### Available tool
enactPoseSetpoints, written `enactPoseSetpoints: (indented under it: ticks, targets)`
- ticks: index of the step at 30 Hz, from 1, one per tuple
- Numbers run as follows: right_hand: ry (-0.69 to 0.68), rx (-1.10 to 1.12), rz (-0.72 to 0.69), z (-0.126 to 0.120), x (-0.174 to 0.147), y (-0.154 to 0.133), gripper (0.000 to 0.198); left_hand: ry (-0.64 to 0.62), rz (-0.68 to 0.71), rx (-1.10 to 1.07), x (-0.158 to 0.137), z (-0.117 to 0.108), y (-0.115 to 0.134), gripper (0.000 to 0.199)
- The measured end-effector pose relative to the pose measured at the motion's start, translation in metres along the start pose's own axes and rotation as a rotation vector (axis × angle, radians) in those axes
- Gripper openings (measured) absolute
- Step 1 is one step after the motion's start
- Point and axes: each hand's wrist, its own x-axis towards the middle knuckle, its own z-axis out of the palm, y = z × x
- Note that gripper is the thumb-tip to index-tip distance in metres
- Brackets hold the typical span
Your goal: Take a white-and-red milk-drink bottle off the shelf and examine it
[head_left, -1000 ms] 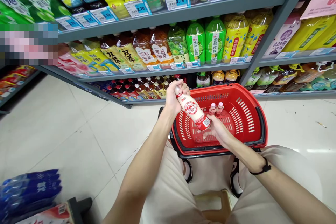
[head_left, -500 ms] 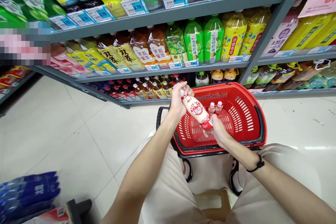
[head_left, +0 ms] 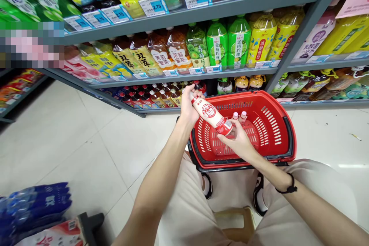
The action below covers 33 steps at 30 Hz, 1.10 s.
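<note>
A cream-coloured drink bottle (head_left: 208, 110) with a red base and red printing lies slanted over the basket, its neck end up to the left. My left hand (head_left: 190, 105) is wrapped round the neck end, and the cap is mostly hidden. At the red base, my right hand (head_left: 240, 141) has its thumb and fingers around the bottom end. Beneath both hands stands a red shopping basket (head_left: 281, 127) with black handles. Two small bottles with pink caps (head_left: 243, 116) stand inside it, partly covered by my right hand.
Shelves (head_left: 184, 17) of bottled drinks with price tags rise in front. Tiled floor (head_left: 95, 150) spreads to the left. A blue-wrapped bottle pack (head_left: 43, 201) sits at lower left. A beige stool (head_left: 239, 225) is between my legs, under me.
Both hands have shifted slightly left with the bottle in the view. The right hand's fingers have moved and spread at the bottle's base. The view has also turned a little.
</note>
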Motion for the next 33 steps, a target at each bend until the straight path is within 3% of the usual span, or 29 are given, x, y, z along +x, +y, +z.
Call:
enactPoseSetpoints:
  ticks: [4,11,20,24,29,33]
  targets:
    - [0.014,0.036,0.025,0.000,-0.001,-0.001,0.057,-0.049,-0.025,0.003,-0.003,0.001,-0.001,0.026]
    - [0.088,0.015,-0.086,-0.006,0.003,-0.014,0.051,-0.071,-0.008,0.000,-0.002,0.000,-0.001,0.022]
    - [-0.026,0.319,0.211,-0.004,0.003,-0.032,0.062,-0.187,0.016,0.064,-0.001,-0.005,-0.002,0.014]
    - [-0.123,0.420,0.281,-0.004,0.000,-0.039,0.059,-0.211,0.070,0.120,-0.002,-0.005,-0.004,0.015]
    - [-0.241,0.467,0.349,-0.002,-0.004,-0.039,0.057,-0.147,0.125,0.158,-0.004,-0.002,-0.007,0.017]
    - [-0.258,0.469,0.405,-0.004,-0.003,-0.038,0.061,-0.177,0.140,0.197,-0.003,-0.003,-0.009,0.023]
